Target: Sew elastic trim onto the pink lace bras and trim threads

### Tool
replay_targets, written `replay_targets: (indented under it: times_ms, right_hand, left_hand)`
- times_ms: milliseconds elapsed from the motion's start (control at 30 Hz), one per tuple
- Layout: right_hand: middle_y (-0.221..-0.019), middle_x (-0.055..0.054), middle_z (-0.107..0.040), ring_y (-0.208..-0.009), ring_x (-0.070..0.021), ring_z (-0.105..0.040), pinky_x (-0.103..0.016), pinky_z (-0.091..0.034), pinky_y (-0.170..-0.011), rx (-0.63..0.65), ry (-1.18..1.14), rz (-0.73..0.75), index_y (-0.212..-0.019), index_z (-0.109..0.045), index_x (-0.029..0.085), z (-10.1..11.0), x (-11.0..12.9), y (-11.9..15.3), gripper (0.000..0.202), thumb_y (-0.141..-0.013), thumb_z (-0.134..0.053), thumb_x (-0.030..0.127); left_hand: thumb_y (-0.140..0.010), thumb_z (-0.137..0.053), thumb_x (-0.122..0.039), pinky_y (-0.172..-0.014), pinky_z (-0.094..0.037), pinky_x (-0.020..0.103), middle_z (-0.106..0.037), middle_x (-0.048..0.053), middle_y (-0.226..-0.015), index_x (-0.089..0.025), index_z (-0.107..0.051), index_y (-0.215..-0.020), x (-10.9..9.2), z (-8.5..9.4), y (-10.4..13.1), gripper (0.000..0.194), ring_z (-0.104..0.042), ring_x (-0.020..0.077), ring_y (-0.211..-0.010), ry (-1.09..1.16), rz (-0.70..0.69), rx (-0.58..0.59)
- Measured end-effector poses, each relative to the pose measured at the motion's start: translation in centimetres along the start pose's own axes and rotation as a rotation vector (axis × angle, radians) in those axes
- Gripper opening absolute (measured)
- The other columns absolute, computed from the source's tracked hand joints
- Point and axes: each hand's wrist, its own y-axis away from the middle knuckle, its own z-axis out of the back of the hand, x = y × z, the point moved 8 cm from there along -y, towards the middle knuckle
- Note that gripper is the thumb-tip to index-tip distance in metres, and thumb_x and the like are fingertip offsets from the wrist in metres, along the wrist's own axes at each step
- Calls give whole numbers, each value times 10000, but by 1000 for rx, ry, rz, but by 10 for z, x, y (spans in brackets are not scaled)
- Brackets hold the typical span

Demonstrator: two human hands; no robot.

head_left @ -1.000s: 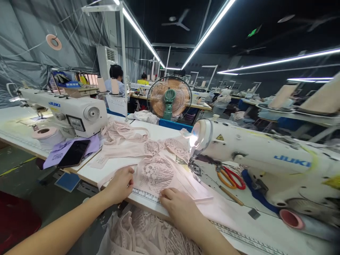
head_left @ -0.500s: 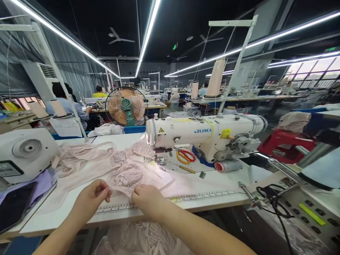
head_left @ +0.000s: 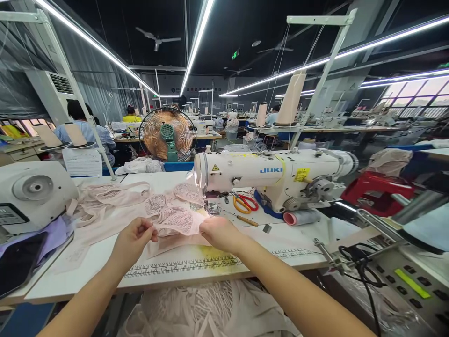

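Note:
A pale pink lace bra [head_left: 177, 220] lies in front of the sewing machine [head_left: 238, 171], its far cup close to the lit needle area. My right hand [head_left: 220, 234] is closed on the bra's right edge. At the left end of the near cup, my left hand [head_left: 135, 238] pinches the edge, thumb and fingertips together. Between the hands the lace is spread and slightly lifted at the near side. A printed ruler strip [head_left: 175, 267] runs along the table's front edge below them.
Orange-and-red scissors [head_left: 245, 203], a wooden-handled tool [head_left: 247, 220] and a thread spool [head_left: 301, 218] lie beside the machine. More pink garments [head_left: 108, 201] are at left, near a phone [head_left: 23, 262]. Fabric [head_left: 199, 309] hangs below the table edge. A fan [head_left: 167, 133] stands behind.
My right hand has moved right and away from me along the bra's edge. My left hand has shifted slightly right and up. The near cup has moved up off the ruler, uncovering more of it.

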Motion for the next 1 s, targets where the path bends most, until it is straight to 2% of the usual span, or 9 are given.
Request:
replay_targets:
  times_ms: [200,367,500,567,633,700,800,900,1000]
  right_hand:
    - [-842,-31,-680,-761,-172,-619,-235,-351,-531,89,-13,-50,-804,-634,196,-6,-10,10,151,-839,-489,170]
    - [-844,-92,-680,-767,-227,-627,-268,-388,-564,132,16,-174,-805,-674,169,6,-52,38,221,-861,-464,207]
    - [-890,-110,-673,-860,-247,-616,-294,-422,-664,134,21,-240,-822,-690,157,6,-76,68,247,-875,-455,212]
    - [-888,-97,-675,-874,-236,-613,-288,-430,-687,141,3,-245,-818,-695,164,0,-78,78,229,-864,-473,196]
    - [-887,-79,-678,-889,-223,-612,-277,-437,-702,140,-24,-247,-820,-699,180,-6,-77,85,215,-857,-487,191]
    - [-896,-77,-679,-899,-222,-615,-275,-447,-707,119,-53,-271,-840,-703,189,-8,-78,89,218,-857,-486,187]
    - [-922,-101,-681,-878,-237,-632,-299,-473,-699,46,-100,-345,-909,-705,178,1,-86,89,246,-860,-464,175]
    - [-1004,-116,-684,-929,-248,-636,-327,-496,-766,-53,-176,-386,-1017,-687,164,12,-91,90,292,-846,-452,139]
    - [-1116,-108,-660,-982,-212,-634,-309,-502,-837,-139,-270,-351,-1108,-650,159,10,-87,95,382,-817,-422,67]
  left_hand:
    - [-721,-471,-442,-585,-489,291,-630,6,-654,-227,-477,-739,-1,5,3,216,-621,191,-640,-279,-40,-38]
    - [-761,-438,-358,-464,-342,287,-584,2,-625,-234,-495,-672,3,8,11,162,-520,197,-542,-631,-134,-11]
    - [-869,-346,-254,-633,-458,370,-633,98,-826,-180,-564,-780,-13,-19,38,247,-595,257,-736,-1008,-620,-22]
    - [-881,-366,-194,-760,-464,397,-632,133,-982,-152,-587,-898,-21,-41,63,225,-593,275,-880,-1002,-902,-30]
    - [-885,-382,-142,-817,-452,382,-636,113,-1043,-161,-586,-965,-22,-68,80,220,-582,264,-957,-943,-1075,56]
    - [-887,-389,-115,-831,-449,378,-641,107,-1070,-158,-580,-1024,-18,-92,77,239,-573,262,-995,-916,-1066,157]
    - [-877,-393,-86,-716,-480,351,-661,114,-1005,-145,-592,-1025,-10,-112,48,255,-604,253,-902,-920,-926,253]
    - [-869,-418,-94,-592,-467,291,-672,62,-877,-178,-621,-916,-6,-117,25,225,-616,205,-740,-906,-886,308]
    - [-877,-421,-133,-588,-464,281,-669,36,-847,-200,-627,-886,-2,-113,20,217,-611,191,-717,-861,-882,337]
